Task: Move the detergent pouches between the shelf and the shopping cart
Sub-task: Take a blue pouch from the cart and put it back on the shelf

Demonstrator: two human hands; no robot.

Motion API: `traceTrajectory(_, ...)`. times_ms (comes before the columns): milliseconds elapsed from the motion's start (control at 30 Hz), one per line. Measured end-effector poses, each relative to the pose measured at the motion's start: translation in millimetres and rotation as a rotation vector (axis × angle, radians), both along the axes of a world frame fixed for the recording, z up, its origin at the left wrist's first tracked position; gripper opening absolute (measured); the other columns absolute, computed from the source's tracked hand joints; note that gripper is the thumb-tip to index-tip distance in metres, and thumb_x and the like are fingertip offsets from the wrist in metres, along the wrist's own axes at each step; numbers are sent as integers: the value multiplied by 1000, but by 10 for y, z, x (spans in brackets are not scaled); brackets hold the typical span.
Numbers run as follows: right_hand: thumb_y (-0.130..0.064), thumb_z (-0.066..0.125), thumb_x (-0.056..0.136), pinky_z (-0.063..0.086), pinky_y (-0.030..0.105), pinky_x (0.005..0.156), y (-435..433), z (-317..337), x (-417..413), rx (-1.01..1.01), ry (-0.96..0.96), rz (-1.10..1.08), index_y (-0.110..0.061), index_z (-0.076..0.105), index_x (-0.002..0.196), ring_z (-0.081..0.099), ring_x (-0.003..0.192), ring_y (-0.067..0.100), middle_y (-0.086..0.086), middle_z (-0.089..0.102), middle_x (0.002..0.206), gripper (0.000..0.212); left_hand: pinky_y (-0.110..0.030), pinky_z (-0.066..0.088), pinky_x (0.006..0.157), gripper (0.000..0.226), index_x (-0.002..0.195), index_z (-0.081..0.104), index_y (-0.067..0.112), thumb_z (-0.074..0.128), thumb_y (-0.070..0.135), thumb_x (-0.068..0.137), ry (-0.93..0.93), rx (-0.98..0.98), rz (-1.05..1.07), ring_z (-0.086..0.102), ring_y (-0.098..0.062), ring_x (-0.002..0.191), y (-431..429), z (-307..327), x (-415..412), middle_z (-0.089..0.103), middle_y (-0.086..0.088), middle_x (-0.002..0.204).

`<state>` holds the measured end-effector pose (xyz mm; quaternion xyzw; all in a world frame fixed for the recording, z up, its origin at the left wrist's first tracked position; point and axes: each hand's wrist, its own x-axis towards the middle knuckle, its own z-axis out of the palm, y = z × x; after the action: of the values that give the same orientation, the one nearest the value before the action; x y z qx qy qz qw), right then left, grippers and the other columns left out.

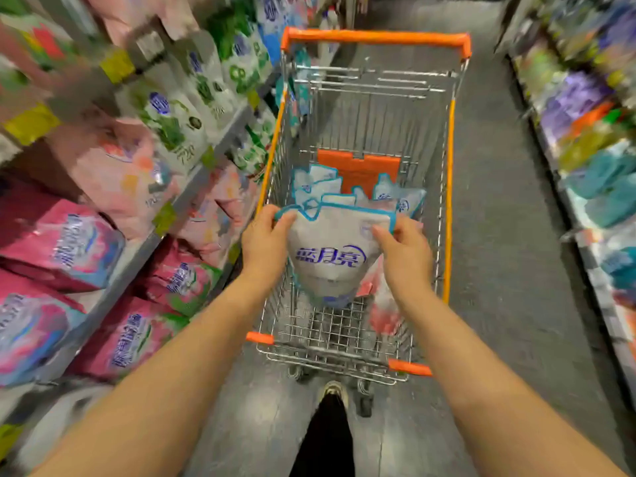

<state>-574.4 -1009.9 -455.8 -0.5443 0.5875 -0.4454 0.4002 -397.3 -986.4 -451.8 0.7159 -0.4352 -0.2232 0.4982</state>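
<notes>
A white detergent pouch [332, 256] with a teal-edged top and blue lettering hangs upright inside the shopping cart [449, 201]. My left hand [265, 241] pinches its top left corner. My right hand [402, 251] grips its top right corner. Behind it, several more white pouches [318, 185] lie in the cart's basket, and a reddish pouch [383, 315] sits at the basket's right side. On the left, the shelf [192, 184] holds pink, red and green-printed pouches.
The cart has an orange handle [375, 37] at its far end and an orange child-seat flap [358, 170]. A second shelf [592, 160] of colourful packs lines the right. Grey aisle floor [499, 235] runs between. My shoe [333, 390] stands just behind the cart.
</notes>
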Motion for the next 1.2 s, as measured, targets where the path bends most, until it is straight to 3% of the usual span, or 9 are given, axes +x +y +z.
traceTrajectory(100, -20, 61, 87, 30, 32, 60, 385, 830, -36, -200, -50, 52, -8, 53, 75, 36, 59, 8, -6, 42, 61, 19, -29, 33, 60, 20, 76, 47, 10, 52, 21, 92, -67, -173, 39, 42, -13, 61, 473, 807, -6, 44, -2, 65)
traceTrajectory(200, -21, 60, 87, 25, 30, 54, 886, 1707, -28, -382, -26, 102, -14, 46, 67, 35, 50, 3, -5, 38, 57, 26, -20, 30, 55, 26, 69, 41, 14, 50, 18, 93, -125, -363, 81, 33, -6, 58, 1083, 1650, -14, 38, 4, 64)
traceTrajectory(300, -21, 60, 87, 29, 22, 53, 1406, 2485, 66, -549, -48, 188, -19, 43, 64, 38, 50, 0, -6, 39, 57, 29, -24, 30, 55, 23, 71, 45, 14, 51, 19, 92, -146, -518, 137, 33, -6, 56, 1730, 2339, 101, 39, 8, 61)
traceTrajectory(400, -20, 60, 87, 30, 32, 58, 1909, 3022, 226, -661, -108, 300, -7, 51, 73, 35, 55, 5, -5, 42, 60, 21, -26, 31, 55, 27, 65, 43, 25, 53, 24, 90, -180, -617, 192, 36, 1, 53, 2409, 2880, 276, 41, 9, 59)
traceTrajectory(700, -19, 63, 86, 42, 37, 63, 3821, 3629, 1203, -751, -379, 686, -13, 59, 76, 51, 67, 14, 6, 60, 72, 12, -25, 35, 54, 19, 72, 54, 16, 55, 18, 91, -281, -706, 390, 41, -5, 57, 4920, 3639, 961, 51, 5, 63)
traceTrajectory(867, -40, 61, 71, 49, 50, 72, 4976, 3858, 2049, -740, -522, 852, -24, 64, 78, 58, 72, 20, 5, 68, 77, 17, -46, 43, 64, 24, 68, 58, 19, 59, 42, 73, -347, -632, 527, 48, -17, 68, 6426, 3935, 1522, 57, -3, 68)
traceTrajectory(1000, -27, 66, 79, 50, 44, 72, 5720, 4058, 2762, -704, -583, 995, -23, 67, 76, 62, 75, 22, 4, 71, 82, 5, -43, 41, 64, 33, 70, 59, 12, 60, 44, 69, -487, -576, 632, 47, -16, 64, 7468, 4257, 1948, 57, -5, 66)
traceTrajectory(1100, -26, 67, 80, 53, 51, 75, 6235, 4305, 3256, -696, -588, 1098, -21, 68, 78, 66, 81, 32, 11, 72, 86, 5, -48, 47, 71, 26, 73, 60, 10, 61, 35, 79, -554, -550, 705, 51, -19, 69, 8119, 4495, 2203, 59, -10, 72)
traceTrajectory(1200, -17, 64, 85, 54, 53, 79, 6689, 4596, 3724, -685, -643, 1224, -22, 68, 83, 69, 83, 31, 7, 72, 89, 7, -39, 42, 64, 25, 76, 59, 5, 60, 29, 85, -634, -540, 758, 48, -19, 66, 8647, 4728, 2450, 53, -9, 70)
